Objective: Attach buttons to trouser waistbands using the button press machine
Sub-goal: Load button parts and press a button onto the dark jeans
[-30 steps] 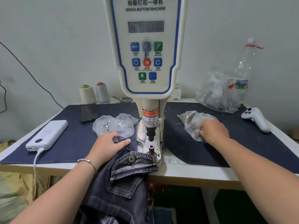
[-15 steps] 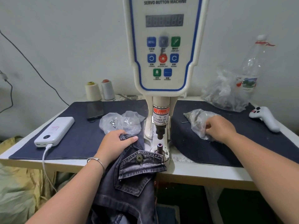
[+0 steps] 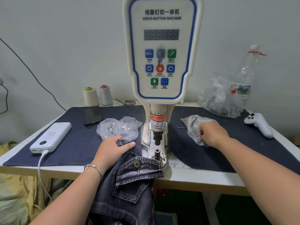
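The white servo button machine stands at the table's middle, its lower die post below the punch. Dark denim trousers hang over the front edge just left of the die. A metal button sits on the flap. My left hand grips the trouser fabric left of the machine. My right hand is curled into a clear plastic bag of small parts on the right; its fingertips are hidden by the bag.
A second clear bag with a few metal parts lies behind my left hand. A white power bank with cable, a phone, two thread cones, a white controller, a crumpled bag and a bottle stand around.
The view has shifted; both hands stay roughly in place. My right hand has kept working inside the bag on the right, while my left hand still holds the trousers.
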`<state>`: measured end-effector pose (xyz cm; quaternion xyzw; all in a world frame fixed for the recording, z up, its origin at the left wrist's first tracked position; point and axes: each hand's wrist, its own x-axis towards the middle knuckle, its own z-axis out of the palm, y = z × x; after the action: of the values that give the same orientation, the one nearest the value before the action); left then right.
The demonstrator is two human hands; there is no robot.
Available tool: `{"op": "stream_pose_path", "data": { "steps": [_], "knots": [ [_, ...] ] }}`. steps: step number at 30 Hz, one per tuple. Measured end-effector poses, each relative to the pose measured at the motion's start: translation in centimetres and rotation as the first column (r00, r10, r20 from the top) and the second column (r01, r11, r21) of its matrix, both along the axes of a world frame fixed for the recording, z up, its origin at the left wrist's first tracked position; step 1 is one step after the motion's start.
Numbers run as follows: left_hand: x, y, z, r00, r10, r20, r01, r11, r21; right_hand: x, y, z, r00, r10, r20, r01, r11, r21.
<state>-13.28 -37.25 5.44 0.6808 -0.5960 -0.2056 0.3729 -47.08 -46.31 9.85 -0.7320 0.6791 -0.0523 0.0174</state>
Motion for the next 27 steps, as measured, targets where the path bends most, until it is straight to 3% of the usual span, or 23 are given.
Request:
{"op": "stream_pose_path", "data": {
  "steps": [8, 13, 22, 27],
  "knots": [
    [0.0, 0.0, 0.1, 1.000, -0.004, 0.016, 0.004, 1.000, 0.000, -0.6, 0.4, -0.8, 1.000, -0.009, 0.009, 0.010, 0.996, -0.084],
    [0.0, 0.0, 0.1, 1.000, 0.001, -0.001, -0.001, 1.000, 0.012, -0.3, 0.3, -0.4, 0.996, -0.074, 0.048, 0.069, 0.992, 0.102],
    [0.0, 0.0, 0.1, 1.000, 0.005, -0.017, -0.004, 1.000, 0.013, -1.3, 1.4, -1.8, 0.958, -0.073, 0.277, 0.129, 0.973, -0.191],
    [0.0, 0.0, 0.1, 1.000, 0.002, -0.015, -0.002, 1.000, 0.014, -1.4, 1.7, -1.8, 0.946, -0.098, 0.309, 0.165, 0.967, -0.196]
  ]
}}
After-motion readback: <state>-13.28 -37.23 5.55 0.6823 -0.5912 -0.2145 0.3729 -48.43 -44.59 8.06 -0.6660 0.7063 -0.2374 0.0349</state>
